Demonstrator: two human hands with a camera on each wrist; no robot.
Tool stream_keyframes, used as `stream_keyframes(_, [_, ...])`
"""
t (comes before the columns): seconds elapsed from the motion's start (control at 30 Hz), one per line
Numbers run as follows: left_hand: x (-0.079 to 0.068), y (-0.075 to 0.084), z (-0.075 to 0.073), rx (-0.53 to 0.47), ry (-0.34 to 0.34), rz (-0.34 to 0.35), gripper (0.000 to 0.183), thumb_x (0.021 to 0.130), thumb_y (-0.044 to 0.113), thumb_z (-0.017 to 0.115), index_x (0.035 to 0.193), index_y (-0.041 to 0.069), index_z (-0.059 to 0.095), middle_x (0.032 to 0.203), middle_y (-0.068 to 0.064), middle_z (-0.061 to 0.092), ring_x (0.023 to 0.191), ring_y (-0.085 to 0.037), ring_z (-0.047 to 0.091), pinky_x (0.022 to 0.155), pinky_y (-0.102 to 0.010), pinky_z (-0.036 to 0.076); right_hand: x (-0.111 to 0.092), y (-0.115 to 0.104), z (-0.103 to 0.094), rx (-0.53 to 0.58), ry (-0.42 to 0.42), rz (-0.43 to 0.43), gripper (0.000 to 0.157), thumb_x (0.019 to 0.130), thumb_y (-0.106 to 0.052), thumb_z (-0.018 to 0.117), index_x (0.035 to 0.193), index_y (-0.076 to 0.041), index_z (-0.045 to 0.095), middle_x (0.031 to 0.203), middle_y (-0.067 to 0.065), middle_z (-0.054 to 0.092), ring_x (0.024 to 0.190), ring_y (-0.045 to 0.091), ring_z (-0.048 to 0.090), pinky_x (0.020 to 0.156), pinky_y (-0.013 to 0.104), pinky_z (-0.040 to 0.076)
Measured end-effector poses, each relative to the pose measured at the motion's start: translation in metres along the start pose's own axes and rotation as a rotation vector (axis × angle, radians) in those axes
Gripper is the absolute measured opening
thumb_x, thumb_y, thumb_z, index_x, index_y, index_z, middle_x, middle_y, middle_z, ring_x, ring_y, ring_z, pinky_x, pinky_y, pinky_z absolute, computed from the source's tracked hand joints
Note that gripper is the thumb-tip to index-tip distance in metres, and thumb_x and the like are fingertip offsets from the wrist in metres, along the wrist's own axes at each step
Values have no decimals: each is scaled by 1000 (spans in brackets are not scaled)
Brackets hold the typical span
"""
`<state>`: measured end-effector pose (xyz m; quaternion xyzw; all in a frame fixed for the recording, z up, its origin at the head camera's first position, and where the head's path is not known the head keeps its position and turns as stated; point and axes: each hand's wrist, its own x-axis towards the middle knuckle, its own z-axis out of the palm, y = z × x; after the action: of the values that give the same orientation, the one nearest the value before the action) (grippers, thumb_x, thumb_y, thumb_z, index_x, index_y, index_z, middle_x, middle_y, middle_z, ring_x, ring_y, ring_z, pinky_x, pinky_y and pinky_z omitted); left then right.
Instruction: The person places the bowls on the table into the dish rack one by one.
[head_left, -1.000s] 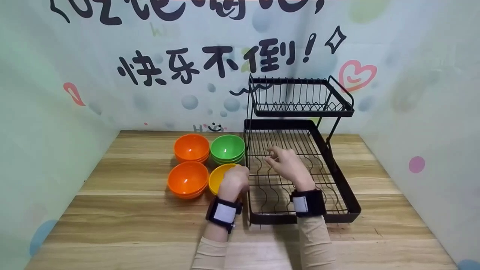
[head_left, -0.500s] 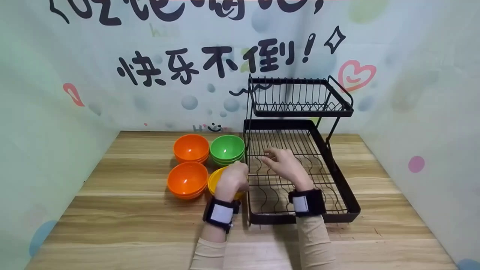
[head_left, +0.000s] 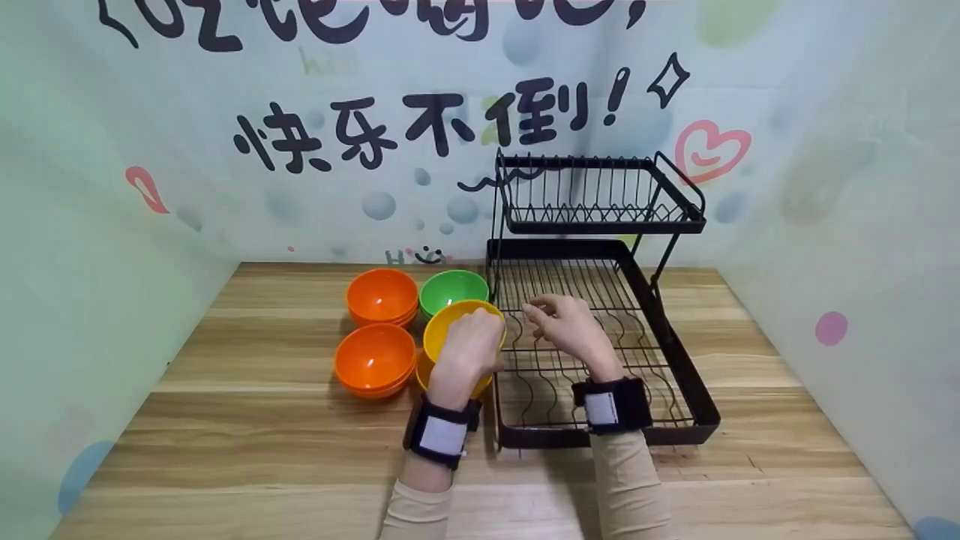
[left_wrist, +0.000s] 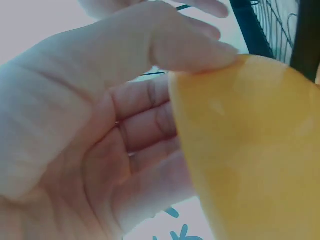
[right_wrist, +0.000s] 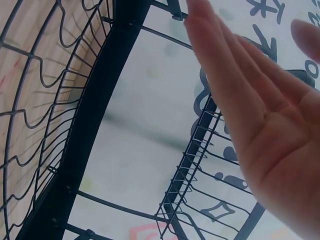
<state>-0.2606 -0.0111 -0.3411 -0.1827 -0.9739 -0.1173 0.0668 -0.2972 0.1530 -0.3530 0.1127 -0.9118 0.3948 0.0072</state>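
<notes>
My left hand (head_left: 466,351) grips a yellow bowl (left_wrist: 250,145) at its rim, the thumb on one side and the fingers on the other. In the head view that bowl is raised and tilted over another yellow bowl (head_left: 424,372) on the table. My right hand (head_left: 571,330) hovers above the lower tier of the black dish rack (head_left: 611,436), fingers loosely bent, with nothing in them. In the right wrist view the right hand (right_wrist: 260,110) shows its palm, and the rack's wires lie beside it.
Two stacks of orange bowls (head_left: 382,294) (head_left: 373,360) stand to the left. A green stack of bowls (head_left: 453,291) sits behind the yellow ones, close to the rack's left side. The rack's upper tier (head_left: 606,226) overhangs the back. Printed cloth walls (head_left: 360,202) enclose the wooden table (head_left: 285,450).
My left hand has lifted the top yellow bowl up off the one beneath, tilting it. The right hand has shifted only slightly to the left above the rack.
</notes>
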Motion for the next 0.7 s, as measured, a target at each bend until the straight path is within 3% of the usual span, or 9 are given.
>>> stream_keyframes(0.2, [2,1,-1,44,134,85,10,75,11,73,77,8,64,78,-8,65,72,-26,64,65,-39,52,-1,-1,-2,152,-16,116,53,96,-44,48,130,-4,54,114,20,66,90,32,70,73,34,58])
stream_keyframes(0.4, [5,-1,4,128,280,190,12,73,11,75,78,13,64,69,-3,64,63,-22,61,55,-32,46,0,-2,-5,333,-24,201,61,97,-50,41,136,-3,46,117,23,63,91,28,70,76,36,58])
stream_keyframes(0.7, [14,-9,16,74,341,313,11,73,8,73,77,14,66,67,0,65,61,-19,61,56,-30,48,2,4,-9,540,-48,209,64,96,-51,44,143,-7,36,120,20,56,89,23,69,82,34,57])
